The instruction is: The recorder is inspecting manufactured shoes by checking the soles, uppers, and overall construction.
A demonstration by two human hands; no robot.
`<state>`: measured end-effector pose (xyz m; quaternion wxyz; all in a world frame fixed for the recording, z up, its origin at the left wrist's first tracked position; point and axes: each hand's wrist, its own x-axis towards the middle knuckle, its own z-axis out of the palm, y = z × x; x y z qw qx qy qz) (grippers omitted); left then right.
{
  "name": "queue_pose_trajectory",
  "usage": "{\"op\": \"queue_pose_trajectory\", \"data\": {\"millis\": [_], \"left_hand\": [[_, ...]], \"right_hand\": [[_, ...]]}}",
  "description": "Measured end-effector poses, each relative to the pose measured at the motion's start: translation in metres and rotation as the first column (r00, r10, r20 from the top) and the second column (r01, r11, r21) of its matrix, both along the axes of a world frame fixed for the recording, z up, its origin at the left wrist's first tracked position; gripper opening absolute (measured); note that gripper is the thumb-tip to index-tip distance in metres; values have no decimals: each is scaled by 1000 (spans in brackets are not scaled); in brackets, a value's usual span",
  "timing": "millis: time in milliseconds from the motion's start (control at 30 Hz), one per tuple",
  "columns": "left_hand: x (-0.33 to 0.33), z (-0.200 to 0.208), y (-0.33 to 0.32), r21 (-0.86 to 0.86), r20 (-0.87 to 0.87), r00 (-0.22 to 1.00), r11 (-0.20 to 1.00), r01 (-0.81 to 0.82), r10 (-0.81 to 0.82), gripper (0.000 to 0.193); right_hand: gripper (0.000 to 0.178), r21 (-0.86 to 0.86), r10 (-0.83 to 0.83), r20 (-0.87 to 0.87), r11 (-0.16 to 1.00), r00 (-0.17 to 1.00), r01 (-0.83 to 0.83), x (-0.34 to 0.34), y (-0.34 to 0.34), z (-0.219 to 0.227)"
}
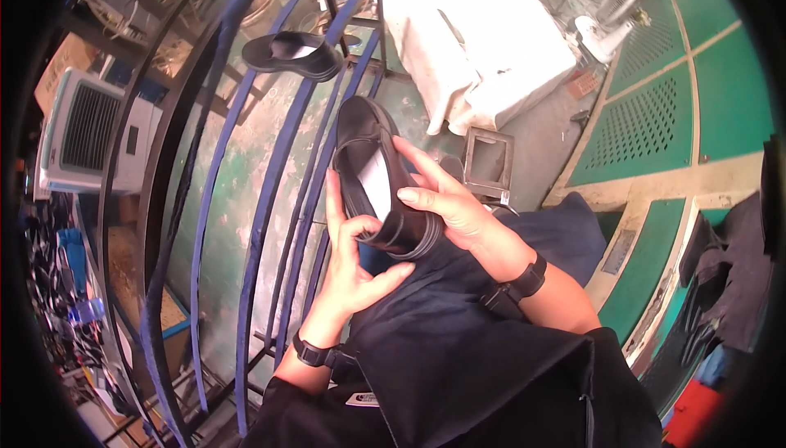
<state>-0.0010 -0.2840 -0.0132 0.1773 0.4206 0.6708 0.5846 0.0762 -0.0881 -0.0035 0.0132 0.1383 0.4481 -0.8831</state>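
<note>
Between my two hands is a black leather shoe [393,230] with a pale insole, its opening facing up and its toe pointing away from me. My left hand [354,264] grips the heel end and left side, with the thumb below the heel. Along the right side, my right hand [454,207] is closed on the shoe, its thumb by the opening's edge. Another black shoe [315,62] rests farther off on the blue-covered bars of a rack, apart from my hands.
The rack's long blue-wrapped bars [268,194] run along my left. Beyond them stands a white air cooler [90,133]. A cloth-covered table [499,47] is ahead, with a small frame stool [489,162] before it. A white fan [610,18] stands near green panels [647,125] on the right.
</note>
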Motion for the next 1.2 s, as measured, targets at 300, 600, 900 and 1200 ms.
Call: {"op": "queue_pose_trajectory", "data": {"millis": [300,600,900,1200], "left_hand": [[-73,-27,10,165,-350,756,831,-532,553,41],[-260,-108,124,60,-769,489,808,-586,411,47],[-299,-135,131,404,-725,326,758,-512,607,88],[-144,-58,158,-224,-208,969,971,87,-135,30]], "right_hand": [[50,143,125,50,981,991,-131,-7,27,7],[40,551,-64,303,826,951,-120,90,126,45],[36,844,-883,34,276,468,461,399,140,143],[100,985,-987,72,92,-145,-143,670,205,117]]}}
